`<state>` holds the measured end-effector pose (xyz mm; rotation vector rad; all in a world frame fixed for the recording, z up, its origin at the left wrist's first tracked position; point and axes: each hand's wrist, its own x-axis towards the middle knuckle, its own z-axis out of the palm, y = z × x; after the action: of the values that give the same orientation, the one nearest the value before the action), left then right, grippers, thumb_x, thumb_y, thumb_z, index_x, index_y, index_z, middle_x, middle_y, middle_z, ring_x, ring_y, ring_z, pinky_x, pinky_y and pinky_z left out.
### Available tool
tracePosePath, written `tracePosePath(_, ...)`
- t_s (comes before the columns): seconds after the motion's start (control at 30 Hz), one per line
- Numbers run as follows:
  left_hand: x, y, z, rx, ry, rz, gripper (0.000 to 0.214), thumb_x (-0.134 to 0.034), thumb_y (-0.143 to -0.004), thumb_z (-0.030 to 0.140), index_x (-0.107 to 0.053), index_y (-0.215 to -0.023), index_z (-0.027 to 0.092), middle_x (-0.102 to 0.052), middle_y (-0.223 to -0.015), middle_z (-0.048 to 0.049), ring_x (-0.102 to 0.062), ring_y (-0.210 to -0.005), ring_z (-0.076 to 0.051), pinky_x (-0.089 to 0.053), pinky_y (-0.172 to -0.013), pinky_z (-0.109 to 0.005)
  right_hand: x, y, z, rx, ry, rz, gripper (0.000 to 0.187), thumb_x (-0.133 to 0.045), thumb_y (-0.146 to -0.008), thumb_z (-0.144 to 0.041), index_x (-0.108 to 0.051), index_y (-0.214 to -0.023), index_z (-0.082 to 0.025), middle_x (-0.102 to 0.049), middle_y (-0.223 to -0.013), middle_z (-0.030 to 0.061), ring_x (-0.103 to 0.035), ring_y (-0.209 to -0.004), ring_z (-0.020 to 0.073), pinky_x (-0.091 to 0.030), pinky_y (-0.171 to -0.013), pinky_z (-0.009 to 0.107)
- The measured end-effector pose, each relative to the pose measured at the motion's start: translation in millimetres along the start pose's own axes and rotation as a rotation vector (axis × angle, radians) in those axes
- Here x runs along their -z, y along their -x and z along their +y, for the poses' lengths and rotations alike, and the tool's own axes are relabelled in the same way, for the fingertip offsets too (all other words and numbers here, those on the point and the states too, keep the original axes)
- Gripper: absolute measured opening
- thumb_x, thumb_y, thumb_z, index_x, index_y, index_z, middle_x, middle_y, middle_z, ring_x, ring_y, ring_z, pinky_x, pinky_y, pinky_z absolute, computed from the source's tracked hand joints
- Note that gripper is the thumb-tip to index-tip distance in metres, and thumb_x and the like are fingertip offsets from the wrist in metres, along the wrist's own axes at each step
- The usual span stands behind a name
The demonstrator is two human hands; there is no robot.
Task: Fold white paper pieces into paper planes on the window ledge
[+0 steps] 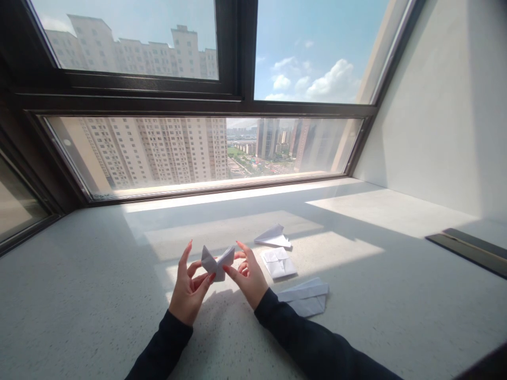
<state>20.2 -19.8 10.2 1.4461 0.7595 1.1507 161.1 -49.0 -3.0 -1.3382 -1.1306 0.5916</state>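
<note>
Both hands hold one small folded white paper piece (216, 261) a little above the pale stone sill (99, 295). My left hand (189, 287) pinches its left flap between thumb and fingers. My right hand (249, 274) pinches its right flap, index finger raised. The piece spreads into two pointed wings. Both arms wear dark sleeves.
Three other folded papers lie to the right: a paper plane (273, 236), a flat folded square (279, 262), and a long plane (307, 296) by my right forearm. A dark flat object (471, 247) lies at the far right. A wide window (206, 150) runs behind, a white wall on the right.
</note>
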Motion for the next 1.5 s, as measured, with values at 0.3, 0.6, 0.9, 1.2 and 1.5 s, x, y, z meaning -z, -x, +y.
tracePosePath(0.3,2.6,-5.8,-9.7,-0.067,-0.061,0.009,0.072,-0.059,-0.065,0.028,-0.021,-0.126,0.023,-0.054,-0.106,-0.0058,-0.051,-0.102,-0.021,-0.039,-0.088,-0.033,2.3,1.4,-9.8,0.045,0.092,-0.104,0.008,-0.056,-0.067,-0.022,-0.061,-0.065,-0.017,-0.055,-0.052,-0.0027,-0.047,-0.048,0.0102,-0.038,-0.048,0.022)
tracePosePath(0.6,11.1,-7.1,-23.8,-0.006,-0.274,-0.103,0.072,-0.059,-0.063,0.028,-0.025,-0.125,0.018,-0.054,-0.060,0.0052,-0.058,-0.060,-0.015,-0.048,-0.063,-0.031,-0.2,-0.4,1.3,0.223,0.463,-0.150,0.014,-0.057,-0.064,-0.011,-0.057,-0.052,-0.019,-0.051,-0.047,-0.0034,-0.044,-0.048,0.0109,-0.033,-0.048,0.022)
tracePosePath(0.9,16.0,-12.1,-30.0,0.085,-0.290,-0.043,0.073,-0.060,-0.057,0.022,-0.029,-0.123,0.017,-0.061,-0.063,0.0023,-0.057,-0.055,-0.015,-0.044,-0.049,-0.024,-2.0,10.5,-8.3,0.369,0.312,0.084,0.029,-0.045,-0.064,-0.005,-0.050,-0.090,-0.016,-0.047,-0.080,0.0041,-0.046,-0.066,0.0145,-0.041,-0.054,0.026)
tracePosePath(1.2,-9.7,-23.9,-18.0,0.189,-0.105,-0.196,0.084,-0.063,-0.056,0.018,-0.019,-0.127,0.019,-0.051,-0.047,0.0094,-0.052,-0.045,-0.011,-0.040,-0.044,-0.021,-6.4,46.2,-39.8,0.634,0.180,-0.220,0.030,-0.042,-0.058,0.000,-0.056,-0.075,-0.021,-0.047,-0.081,0.0031,-0.048,-0.076,0.0159,-0.042,-0.065,0.027)
tracePosePath(1.5,-46.3,-61.8,-48.8,0.068,-0.222,-0.172,0.070,-0.066,-0.046,0.014,-0.044,-0.112,0.019,-0.053,-0.059,0.0070,-0.052,-0.042,-0.011,-0.043,-0.048,-0.024,-10.8,51.1,-39.6,0.574,0.212,-0.203,0.025,-0.042,-0.049,-0.001,-0.055,-0.060,-0.020,-0.045,-0.073,0.0007,-0.046,-0.066,0.0130,-0.038,-0.057,0.023)
